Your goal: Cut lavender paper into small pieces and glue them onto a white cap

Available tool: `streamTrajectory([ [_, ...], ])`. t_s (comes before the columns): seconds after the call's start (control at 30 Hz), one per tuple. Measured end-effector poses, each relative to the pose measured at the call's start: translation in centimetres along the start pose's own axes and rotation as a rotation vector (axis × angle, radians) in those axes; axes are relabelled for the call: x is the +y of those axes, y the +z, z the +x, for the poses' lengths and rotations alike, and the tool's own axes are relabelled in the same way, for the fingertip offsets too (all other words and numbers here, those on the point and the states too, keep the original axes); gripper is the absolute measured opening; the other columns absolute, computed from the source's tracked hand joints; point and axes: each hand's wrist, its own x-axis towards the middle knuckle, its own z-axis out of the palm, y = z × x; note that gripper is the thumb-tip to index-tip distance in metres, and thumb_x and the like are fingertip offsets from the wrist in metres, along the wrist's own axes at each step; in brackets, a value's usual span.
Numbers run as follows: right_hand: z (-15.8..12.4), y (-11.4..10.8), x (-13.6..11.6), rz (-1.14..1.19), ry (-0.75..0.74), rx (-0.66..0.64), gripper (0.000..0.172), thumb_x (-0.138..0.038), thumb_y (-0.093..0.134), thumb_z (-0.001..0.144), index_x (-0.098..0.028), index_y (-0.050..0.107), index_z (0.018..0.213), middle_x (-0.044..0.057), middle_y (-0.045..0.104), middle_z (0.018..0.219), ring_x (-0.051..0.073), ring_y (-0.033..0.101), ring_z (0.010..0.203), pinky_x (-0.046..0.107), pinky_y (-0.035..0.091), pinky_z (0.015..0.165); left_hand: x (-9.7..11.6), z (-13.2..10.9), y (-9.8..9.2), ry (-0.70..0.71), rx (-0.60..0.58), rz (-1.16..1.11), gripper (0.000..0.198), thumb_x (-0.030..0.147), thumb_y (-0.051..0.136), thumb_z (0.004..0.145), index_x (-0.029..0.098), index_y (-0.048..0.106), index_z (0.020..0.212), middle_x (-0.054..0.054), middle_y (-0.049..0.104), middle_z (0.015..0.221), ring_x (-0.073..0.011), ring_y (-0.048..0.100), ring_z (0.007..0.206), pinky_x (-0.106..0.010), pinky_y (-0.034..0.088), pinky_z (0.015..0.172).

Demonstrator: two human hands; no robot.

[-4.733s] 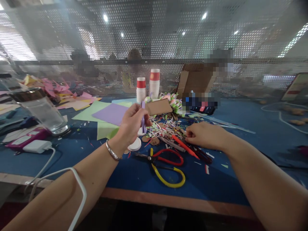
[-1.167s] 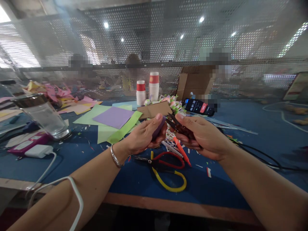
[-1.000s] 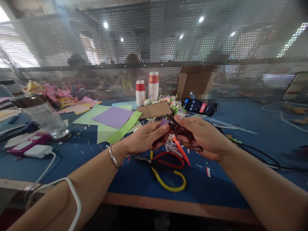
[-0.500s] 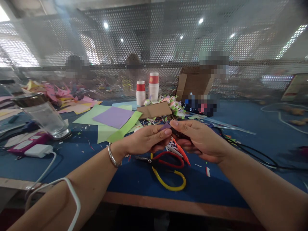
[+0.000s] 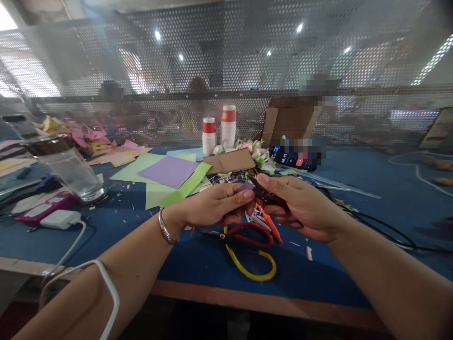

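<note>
My left hand [image 5: 222, 205] is pinched closed on a small piece of purple paper [image 5: 247, 186], above the front middle of the table. Close to its right, my right hand [image 5: 295, 200] wraps round a small black tool [image 5: 267, 192]; the fingers cover much of it, so its kind is unclear. The tool's tip is beside the purple paper, and I cannot tell whether they touch. Below the hands lie scissors [image 5: 250, 277] with one red and one yellow handle. An orange pen-like thing [image 5: 271, 224] rests behind them, partly covered by my right hand.
Purple and green paper sheets [image 5: 168, 171] lie left of centre. Behind are brown cardboard [image 5: 230, 161], paper cup stacks [image 5: 228, 130], a phone [image 5: 293, 157] and a cardboard box [image 5: 288, 123]. A glass bottle [image 5: 71, 165], purple power strip [image 5: 49, 208] and white cable [image 5: 106, 278] are at left.
My right hand and the black tool have shifted slightly to the right, away from my left hand. The purple paper stays in my left hand.
</note>
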Motion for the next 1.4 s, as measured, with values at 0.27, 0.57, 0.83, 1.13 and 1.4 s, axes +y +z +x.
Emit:
streamTrajectory([
  [0.27,0.0,0.3,-0.2,-0.066,-0.011,-0.006,0.050,-0.061,0.057,0.092,-0.015,0.063,0.073,-0.008,0.035,0.049,0.003,0.019,0.040,0.018,0.011,0.035,-0.1,-0.5,-0.7,-0.028,-0.010,0.074,0.044,0.052,0.035,0.103,0.016,0.059,0.096,0.006,0.044,0.053,-0.0062,0.035,0.046,-0.017,0.028,0.043],
  [0.57,0.1,0.2,-0.2,-0.085,-0.031,0.008,0.048,-0.059,0.060,0.091,-0.014,0.064,0.073,-0.008,0.034,0.049,0.003,0.019,0.042,0.017,0.011,0.036,-0.1,-0.2,-0.3,-0.026,0.012,0.114,0.045,0.052,0.035,0.103,0.015,0.060,0.099,0.007,0.044,0.055,-0.0063,0.035,0.046,-0.019,0.029,0.044],
  [0.83,-0.1,-0.1,-0.2,-0.104,-0.030,0.007,0.051,-0.062,0.058,0.092,-0.015,0.062,0.071,-0.008,0.034,0.049,0.004,0.018,0.042,0.019,0.011,0.036,0.0,-0.4,-0.4,-0.015,0.034,0.172,0.046,0.053,0.034,0.103,0.016,0.060,0.100,0.006,0.046,0.055,-0.0063,0.036,0.047,-0.018,0.031,0.045],
  [1.13,0.1,0.2,-0.2,-0.186,-0.097,0.017,0.053,-0.067,0.060,0.088,-0.016,0.059,0.072,-0.007,0.035,0.053,0.005,0.020,0.046,0.020,0.011,0.039,0.3,-0.8,-1.3,-0.018,0.061,0.275,0.045,0.055,0.040,0.100,0.016,0.060,0.090,0.005,0.046,0.059,-0.0068,0.040,0.051,-0.019,0.033,0.048],
  [1.4,-0.8,-0.7,-1.4,-0.060,-0.131,0.108,0.053,-0.066,0.063,0.086,-0.020,0.053,0.063,-0.007,0.031,0.048,0.005,0.018,0.041,0.024,0.007,0.038,-0.9,-0.7,-1.8,-0.137,-0.053,0.307,0.049,0.055,0.042,0.100,0.014,0.068,0.110,0.003,0.047,0.061,-0.0090,0.041,0.053,-0.021,0.036,0.050],
])
